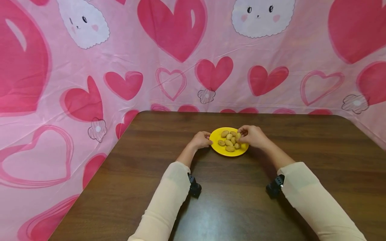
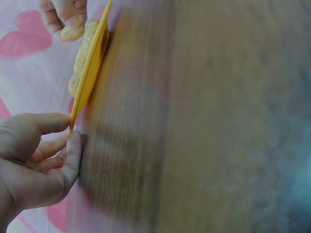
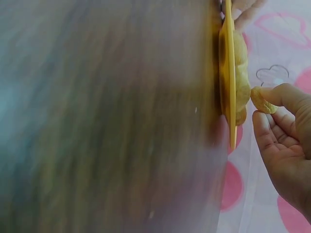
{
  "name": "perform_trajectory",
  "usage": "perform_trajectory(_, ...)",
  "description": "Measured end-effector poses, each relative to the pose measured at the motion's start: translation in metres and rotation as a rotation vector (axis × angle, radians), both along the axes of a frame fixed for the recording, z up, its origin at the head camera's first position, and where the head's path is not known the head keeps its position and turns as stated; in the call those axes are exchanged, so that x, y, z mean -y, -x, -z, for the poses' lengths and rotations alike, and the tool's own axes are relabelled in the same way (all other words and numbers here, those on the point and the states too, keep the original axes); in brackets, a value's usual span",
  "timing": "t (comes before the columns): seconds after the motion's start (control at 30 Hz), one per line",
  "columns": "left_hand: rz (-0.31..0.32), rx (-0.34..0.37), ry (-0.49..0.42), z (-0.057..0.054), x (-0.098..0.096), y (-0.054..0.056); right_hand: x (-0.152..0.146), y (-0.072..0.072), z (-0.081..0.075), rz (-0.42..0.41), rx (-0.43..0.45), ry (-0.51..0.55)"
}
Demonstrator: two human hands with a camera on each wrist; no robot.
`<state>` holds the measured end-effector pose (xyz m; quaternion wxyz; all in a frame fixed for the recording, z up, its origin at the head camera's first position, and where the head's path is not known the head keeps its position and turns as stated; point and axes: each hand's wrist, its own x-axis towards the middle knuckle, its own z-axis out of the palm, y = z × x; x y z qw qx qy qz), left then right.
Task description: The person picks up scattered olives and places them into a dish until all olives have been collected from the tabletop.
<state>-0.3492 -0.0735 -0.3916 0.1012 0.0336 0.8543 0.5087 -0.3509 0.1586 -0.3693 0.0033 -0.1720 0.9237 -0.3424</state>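
Note:
A round yellow plate [image 1: 215, 149] carries several small tan, oval lumps [image 1: 229, 149] that look like small potatoes. At its left edge my left hand [image 1: 201, 140] pinches the rim between thumb and fingers, plain to see in the left wrist view, where the plate [image 2: 90, 80] appears edge-on. On the opposite side my right hand [image 1: 252, 136] is over the plate's right edge. Between its thumb and fingertips it holds one small potato [image 3: 263, 100], just off the heap. The lower faces of the heaped pieces are hidden.
The plate is toward the far side of a brown wooden table [image 1: 229, 201]. Behind and left of the table hangs a pink cloth [image 1: 241, 50] with hearts. A small black camera [image 1: 194, 187] is strapped at the left sleeve, another camera [image 1: 274, 186] at the right.

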Motion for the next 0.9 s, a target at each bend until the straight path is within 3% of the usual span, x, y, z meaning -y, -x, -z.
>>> perform_trajectory(0.6,0.005,0.004,0.015,-0.001,0.001,-0.001,0.04,0.011,-0.011,-0.034,0.037,-0.016)
perform_trajectory(0.9,0.01,-0.003,0.014,-0.001,0.002,-0.002,0.05,0.021,-0.003,-0.05,0.054,-0.056)
